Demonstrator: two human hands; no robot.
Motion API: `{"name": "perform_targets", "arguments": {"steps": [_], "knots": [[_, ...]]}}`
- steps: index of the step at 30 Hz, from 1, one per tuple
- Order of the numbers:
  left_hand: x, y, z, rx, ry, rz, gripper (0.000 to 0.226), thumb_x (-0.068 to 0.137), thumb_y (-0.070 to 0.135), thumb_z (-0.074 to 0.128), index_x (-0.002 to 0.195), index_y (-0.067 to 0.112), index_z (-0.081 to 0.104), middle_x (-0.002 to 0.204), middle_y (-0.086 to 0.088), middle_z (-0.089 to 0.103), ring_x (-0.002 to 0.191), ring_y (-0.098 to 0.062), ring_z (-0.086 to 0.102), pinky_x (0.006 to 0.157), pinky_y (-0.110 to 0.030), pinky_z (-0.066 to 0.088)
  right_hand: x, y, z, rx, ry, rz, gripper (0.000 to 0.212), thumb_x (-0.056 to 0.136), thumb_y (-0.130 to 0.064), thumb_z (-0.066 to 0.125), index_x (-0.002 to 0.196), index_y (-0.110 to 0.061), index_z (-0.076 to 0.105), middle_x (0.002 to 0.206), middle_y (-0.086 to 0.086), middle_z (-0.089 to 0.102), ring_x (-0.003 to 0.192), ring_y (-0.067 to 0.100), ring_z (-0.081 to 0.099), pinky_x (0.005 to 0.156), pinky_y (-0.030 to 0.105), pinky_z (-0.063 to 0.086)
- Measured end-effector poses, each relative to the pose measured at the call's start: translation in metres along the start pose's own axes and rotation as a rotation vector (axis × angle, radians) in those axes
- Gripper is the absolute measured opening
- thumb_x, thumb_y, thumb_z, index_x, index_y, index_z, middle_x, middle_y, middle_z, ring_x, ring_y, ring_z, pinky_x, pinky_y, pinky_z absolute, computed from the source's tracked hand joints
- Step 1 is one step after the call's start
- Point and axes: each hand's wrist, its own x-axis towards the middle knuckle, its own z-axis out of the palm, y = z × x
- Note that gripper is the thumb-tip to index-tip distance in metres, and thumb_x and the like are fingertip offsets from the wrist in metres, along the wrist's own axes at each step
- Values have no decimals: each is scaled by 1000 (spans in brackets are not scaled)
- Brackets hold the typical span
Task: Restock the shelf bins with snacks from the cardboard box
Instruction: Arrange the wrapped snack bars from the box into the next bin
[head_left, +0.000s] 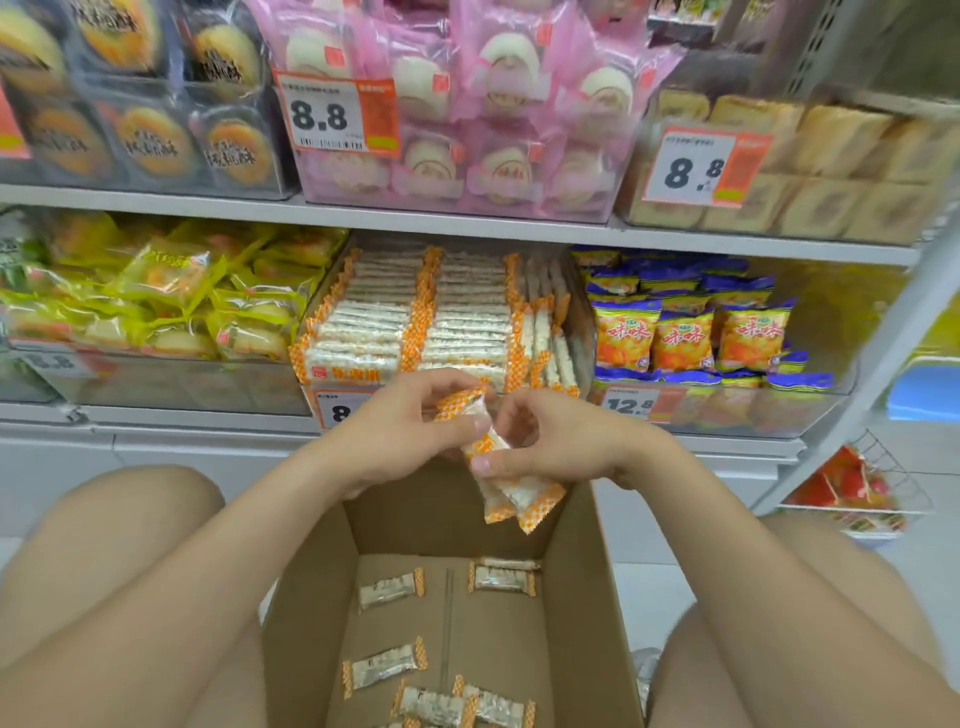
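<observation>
Where the snacks are: a small bunch of orange-ended rice-cracker packets (511, 488) hangs between the left hand (395, 431) and the right hand (550, 441), above the far wall of the cardboard box (306, 597), just before the lower shelf (208, 415).
Left grip: fingers (441, 384) curled round the bunch's upper end.
Right grip: thumb and fingers pinch the bunch lower down.
Box floor: several loose packets (387, 590) lie scattered, apart from one another.
Target bin (584, 322): the middle one on that shelf, already packed with rows of matching packets.
Handling: light, slick film over what looks a brittle filling. Probably best held across the middle with gentle pressure, since crimped ends could slip and a hard squeeze may crack the contents.
</observation>
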Motion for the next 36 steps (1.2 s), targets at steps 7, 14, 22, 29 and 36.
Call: {"name": "perform_targets", "arguments": {"steps": [7,14,22,29,36], "knots": [[18,15,8,-104,147,165,44,99,39,68,140,25,62,123,6,73,103,-18,75,79,-29,61,-36,0,-29,267,158,-93,44,87,-10,81,120,-31,62,107,0,80,98,28,76,98,54,57],[38,2,21,821,521,477,41,110,36,46,147,20,51,149,0,48,137,-21,45,112,-44,39,-30,14,-39,93,839,-18,42,82,-31,82,119,-39,65,87,-4,67,64,7,64,55,19,48],[53,-20,36,1236,287,348,61,108,49,38,164,32,22,172,0,23,159,-36,14,123,-63,14,29,15,-23,-478,917,73,50,93,-23,66,141,-17,54,122,13,56,105,36,60,73,36,37],[54,-35,28,1307,311,320,69,108,49,38,167,38,3,174,-2,19,159,-42,9,123,-69,8,52,12,-20,-804,931,80,48,91,-16,68,138,-18,60,106,10,55,84,33,63,68,39,41],[56,-38,29,1325,319,276,71,108,52,36,168,34,2,175,-1,14,158,-40,15,122,-68,7,52,14,-9,-1054,783,172,47,90,-30,56,128,-2,56,121,14,52,112,33,47,92,44,39]]}}
